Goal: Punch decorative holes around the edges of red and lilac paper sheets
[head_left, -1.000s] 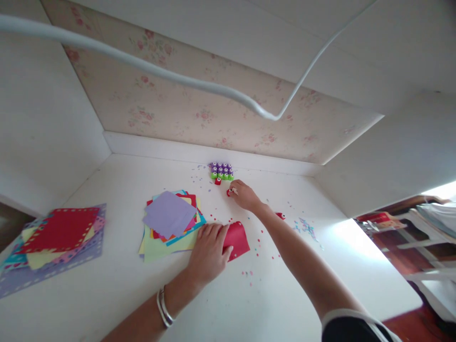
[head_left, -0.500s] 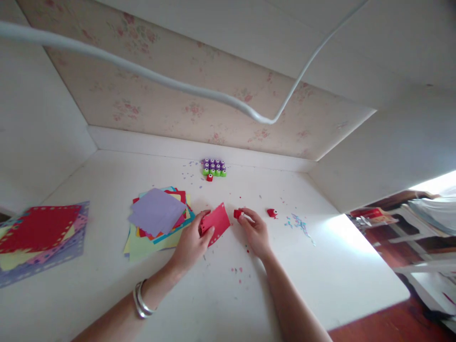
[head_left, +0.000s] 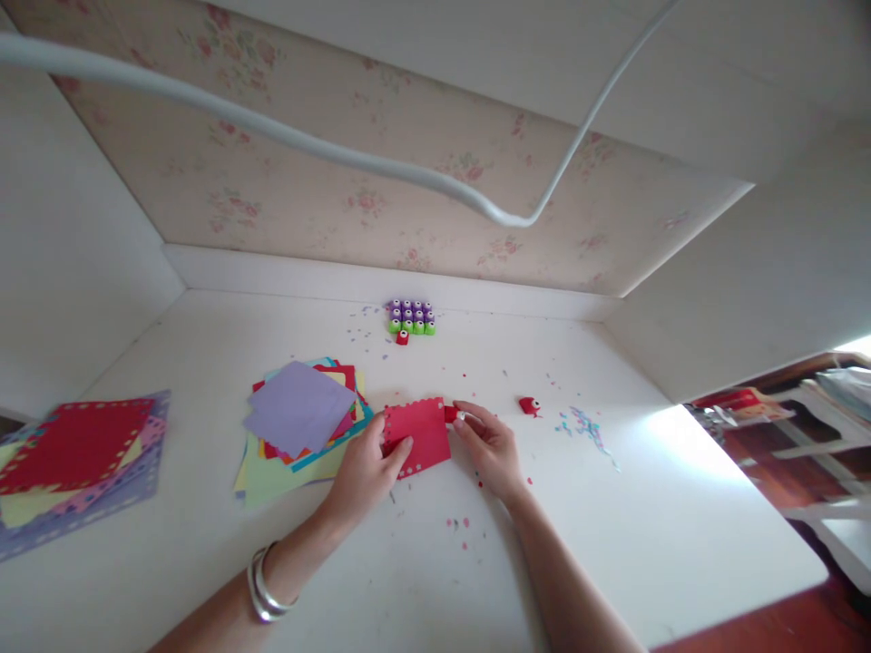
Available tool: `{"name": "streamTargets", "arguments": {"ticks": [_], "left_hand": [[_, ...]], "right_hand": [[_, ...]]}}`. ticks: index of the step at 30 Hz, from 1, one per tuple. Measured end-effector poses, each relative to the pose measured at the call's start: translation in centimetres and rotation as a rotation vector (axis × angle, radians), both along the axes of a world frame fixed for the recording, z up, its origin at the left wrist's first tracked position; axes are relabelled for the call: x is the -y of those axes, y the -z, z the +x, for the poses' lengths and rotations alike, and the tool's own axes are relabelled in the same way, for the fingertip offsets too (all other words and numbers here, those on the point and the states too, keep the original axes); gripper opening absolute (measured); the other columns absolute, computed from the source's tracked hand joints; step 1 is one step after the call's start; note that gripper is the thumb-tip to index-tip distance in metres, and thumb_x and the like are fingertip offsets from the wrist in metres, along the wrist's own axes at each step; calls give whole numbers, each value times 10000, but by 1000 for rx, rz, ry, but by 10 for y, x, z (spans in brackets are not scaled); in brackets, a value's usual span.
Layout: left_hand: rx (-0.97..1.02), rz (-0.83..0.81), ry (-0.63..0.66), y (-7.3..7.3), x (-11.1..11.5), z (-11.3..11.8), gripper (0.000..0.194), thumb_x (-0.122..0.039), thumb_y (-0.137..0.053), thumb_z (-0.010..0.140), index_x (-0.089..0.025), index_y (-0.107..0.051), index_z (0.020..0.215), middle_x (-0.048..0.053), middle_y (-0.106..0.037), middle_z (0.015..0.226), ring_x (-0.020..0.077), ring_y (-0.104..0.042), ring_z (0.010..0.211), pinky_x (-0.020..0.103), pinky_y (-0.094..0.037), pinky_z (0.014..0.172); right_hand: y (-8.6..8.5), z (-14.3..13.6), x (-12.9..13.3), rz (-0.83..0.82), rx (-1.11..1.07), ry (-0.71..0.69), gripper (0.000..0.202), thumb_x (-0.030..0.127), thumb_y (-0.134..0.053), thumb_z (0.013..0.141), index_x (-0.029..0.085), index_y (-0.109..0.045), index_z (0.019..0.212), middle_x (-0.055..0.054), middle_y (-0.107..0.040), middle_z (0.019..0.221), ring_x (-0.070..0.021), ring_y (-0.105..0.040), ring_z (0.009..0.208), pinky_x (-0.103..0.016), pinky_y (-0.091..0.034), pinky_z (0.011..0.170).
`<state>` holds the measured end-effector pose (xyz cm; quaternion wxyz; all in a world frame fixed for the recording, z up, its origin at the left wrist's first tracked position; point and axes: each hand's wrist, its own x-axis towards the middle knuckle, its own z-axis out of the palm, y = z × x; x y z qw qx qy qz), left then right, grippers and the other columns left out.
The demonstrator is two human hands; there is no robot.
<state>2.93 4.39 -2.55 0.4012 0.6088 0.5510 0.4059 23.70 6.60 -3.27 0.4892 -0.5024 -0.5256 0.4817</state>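
Between the thumb and fingers of my left hand (head_left: 371,461) is a red sheet of paper (head_left: 423,433), with small cut-outs along its top and bottom edges. My right hand (head_left: 491,449) pinches a small red craft punch (head_left: 452,414) with a white button, at the right edge of the sheet. Whether the paper sits inside the punch's slot I cannot tell. A second red craft punch (head_left: 529,405) lies on the table to the right of that hand.
Purple and green punches (head_left: 412,316) stand in rows near the wall, a red one (head_left: 403,337) before them. Coloured paper (head_left: 299,408) is piled left of my hands; punched sheets (head_left: 74,449) lie farther left. Paper bits (head_left: 583,428) are scattered on the white table (head_left: 612,544).
My left hand has turned the red sheet flatter and brought its right edge against the punch. My right hand still holds the punch. The whole view has shifted slightly.
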Motion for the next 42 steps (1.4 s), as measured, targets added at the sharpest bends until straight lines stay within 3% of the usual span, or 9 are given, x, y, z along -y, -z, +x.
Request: {"name": "streamTargets", "arguments": {"ticks": [9, 24, 42], "left_hand": [[9, 35, -10, -1, 0, -2, 314, -334, -572, 827, -161, -570, 1090, 102, -705, 980, 251, -673, 907, 370, -532, 800], [114, -60, -9, -11, -1, -1, 273, -312, -589, 795, -165, -597, 1025, 103, -714, 955, 259, -679, 895, 367, -526, 811], [135, -101, 11, -9, -2, -1, 311, -334, -609, 784, -167, -589, 1045, 96, -711, 953, 254, -676, 893, 355, -518, 823]], "right_hand": [[0, 0, 0, 61, 16, 0, 271, 329, -665, 811, 251, -655, 1070, -74, -678, 1144, -219, -652, 1012, -389, -532, 884], [4, 2, -1, 153, 90, -2, 250, 292, -649, 824, 268, -681, 1071, -75, -641, 1211, -225, -630, 1058, -406, -513, 925], [1, 0, -1, 100, 17, 3, 243, 301, -655, 822, 252, -671, 1059, -81, -651, 1191, -216, -651, 1011, -393, -531, 893]]}}
